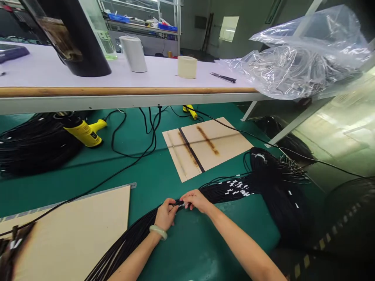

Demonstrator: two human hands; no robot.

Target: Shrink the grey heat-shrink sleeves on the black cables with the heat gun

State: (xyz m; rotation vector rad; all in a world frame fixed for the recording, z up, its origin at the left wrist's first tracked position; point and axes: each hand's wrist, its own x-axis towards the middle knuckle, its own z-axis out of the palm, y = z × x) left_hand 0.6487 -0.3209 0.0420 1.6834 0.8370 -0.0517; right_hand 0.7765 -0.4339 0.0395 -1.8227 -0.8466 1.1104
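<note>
A long bundle of thin black cables (140,223) runs from the lower left, past both hands, to the right side of the green bench. My left hand (166,214), a pale bangle on its wrist, is closed with fingertips pinched at the bundle. Close beside it, my right hand (197,200) is pinched on a small whitish strip (184,204) at the cables; its exact kind is too small to make out. Right of the hands, several white labels (238,188) show on the cables. Farther right the cables lie piled, with bare-looking metallic ends (293,169).
A scorched board (211,146) and a larger pale board (84,230) lie on the green bench (152,171). Yellow heat guns (83,132) and trailing power cords sit under the raised shelf (164,80). That shelf bears a dark bottle, a tape roll (187,67), tweezers (223,77) and a plastic bag (301,66).
</note>
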